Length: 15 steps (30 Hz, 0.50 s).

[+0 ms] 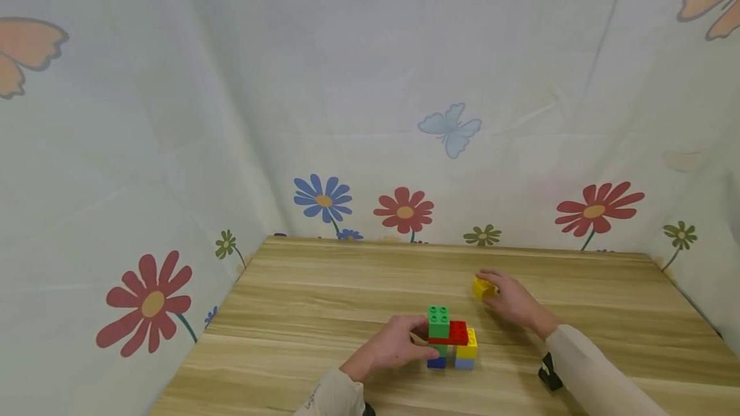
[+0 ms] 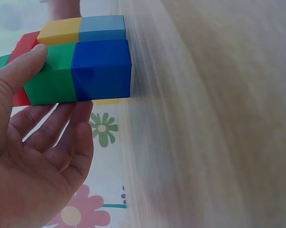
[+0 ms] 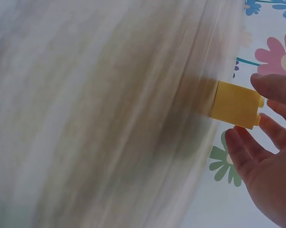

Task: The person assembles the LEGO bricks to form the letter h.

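A small arch of toy building bricks stands on the table. Its left column has a dark blue brick (image 2: 102,70) under a green one (image 2: 51,71); its right column is a light blue brick (image 2: 103,27) under a yellow one (image 2: 59,31). A red brick (image 1: 458,332) bridges the columns, with another green brick (image 1: 438,321) on its left end. My left hand (image 1: 396,344) grips the left column, thumb on the lower green brick and fingers behind. Farther back, my right hand (image 1: 514,300) has thumb and fingertips around a separate yellow brick (image 3: 236,105), its studs facing the palm.
The wood-grain table (image 1: 324,313) reaches back to a pale curtain (image 1: 370,82) printed with flowers and butterflies. Curtain also hangs along the left and right sides. A black strap piece (image 1: 549,374) shows under the right sleeve.
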Each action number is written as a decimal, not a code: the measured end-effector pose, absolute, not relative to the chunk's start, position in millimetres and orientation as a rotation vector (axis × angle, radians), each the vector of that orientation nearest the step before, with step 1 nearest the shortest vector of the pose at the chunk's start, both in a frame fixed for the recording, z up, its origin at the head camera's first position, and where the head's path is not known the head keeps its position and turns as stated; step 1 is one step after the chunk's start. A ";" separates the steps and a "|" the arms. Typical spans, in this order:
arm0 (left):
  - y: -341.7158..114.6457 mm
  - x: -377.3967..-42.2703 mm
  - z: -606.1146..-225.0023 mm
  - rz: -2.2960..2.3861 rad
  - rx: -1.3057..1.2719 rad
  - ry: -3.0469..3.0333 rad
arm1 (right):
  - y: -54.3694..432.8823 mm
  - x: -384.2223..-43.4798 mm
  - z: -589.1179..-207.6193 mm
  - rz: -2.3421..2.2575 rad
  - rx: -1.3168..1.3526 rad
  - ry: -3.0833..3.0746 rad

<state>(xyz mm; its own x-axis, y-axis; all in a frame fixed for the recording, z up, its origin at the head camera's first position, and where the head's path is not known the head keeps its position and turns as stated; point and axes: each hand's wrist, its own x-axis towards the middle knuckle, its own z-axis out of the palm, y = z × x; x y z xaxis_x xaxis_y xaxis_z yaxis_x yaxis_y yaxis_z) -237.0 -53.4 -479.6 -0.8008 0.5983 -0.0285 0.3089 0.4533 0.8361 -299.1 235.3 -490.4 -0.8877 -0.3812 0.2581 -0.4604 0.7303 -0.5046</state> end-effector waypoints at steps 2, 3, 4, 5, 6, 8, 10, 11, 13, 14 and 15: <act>-53.4 -237.4 -479.4 1.272 0.774 2.385 | 235.7 -299.9 -491.3 0.889 0.678 -2.791; -53.4 -237.5 -479.5 1.271 0.776 2.382 | 235.9 -300.1 -491.6 0.893 0.682 -2.790; -53.4 -237.7 -479.5 1.271 0.777 2.380 | 236.3 -300.2 -491.9 0.894 0.685 -2.787; -53.3 -237.9 -479.7 1.271 0.778 2.380 | 236.5 -300.3 -492.2 0.896 0.690 -2.783; -53.2 -238.0 -479.9 1.272 0.779 2.380 | 236.5 -300.1 -492.2 0.901 0.688 -2.781; -53.0 -238.0 -480.1 1.275 0.780 2.382 | 236.8 -300.0 -492.1 0.901 0.687 -2.778; -52.9 -237.9 -480.3 1.282 0.781 2.383 | 237.3 -299.9 -492.6 0.893 0.690 -2.775; -52.9 -237.8 -480.3 1.285 0.781 2.383 | 237.4 -299.9 -492.9 0.893 0.689 -2.776; -53.0 -237.3 -480.2 1.293 0.779 2.378 | 237.8 -299.6 -493.8 0.895 0.678 -2.780; -53.0 -237.1 -480.1 1.299 0.778 2.374 | 238.0 -299.5 -494.5 0.897 0.673 -2.781; -53.1 -237.1 -480.1 1.303 0.778 2.371 | 238.3 -299.4 -495.3 0.901 0.670 -2.780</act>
<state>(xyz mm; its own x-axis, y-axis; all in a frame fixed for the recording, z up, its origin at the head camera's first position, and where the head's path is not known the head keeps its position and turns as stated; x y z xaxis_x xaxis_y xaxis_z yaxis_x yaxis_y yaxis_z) -237.1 -53.1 -480.1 -0.7984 0.6017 -0.0215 0.3045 0.4344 0.8477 -299.4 238.3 -495.3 -0.8904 -0.3693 0.2659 -0.4551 0.7210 -0.5226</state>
